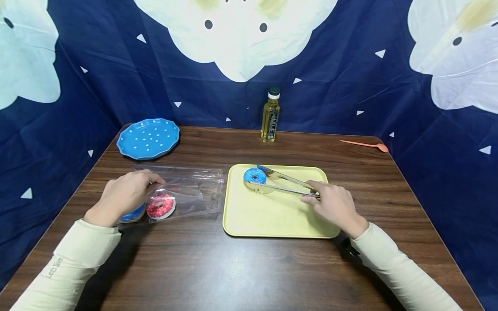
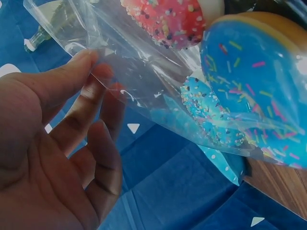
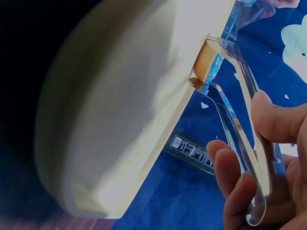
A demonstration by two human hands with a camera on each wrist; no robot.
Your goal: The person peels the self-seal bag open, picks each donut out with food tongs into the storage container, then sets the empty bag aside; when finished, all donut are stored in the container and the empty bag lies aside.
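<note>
My left hand (image 1: 126,194) pinches the edge of a clear plastic bag (image 2: 139,72) between thumb and fingertips. Inside the bag are a pink sprinkled donut (image 1: 161,205) and blue sprinkled donuts (image 2: 254,81). In the head view the hand partly covers the blue one. With my right hand (image 1: 334,205) I grip metal tongs (image 3: 240,120). The tongs' tips stand on either side of a small blue donut (image 1: 254,176), which rests on a yellow tray (image 1: 268,220); whether both tips press on it I cannot tell.
A blue dotted plate (image 1: 148,139) with a wavy rim sits at the back left. An oil bottle (image 1: 270,116) stands upright behind the tray. At the back right lies an orange spoon (image 1: 365,145). Blue patterned cloth rises behind the table and at its sides.
</note>
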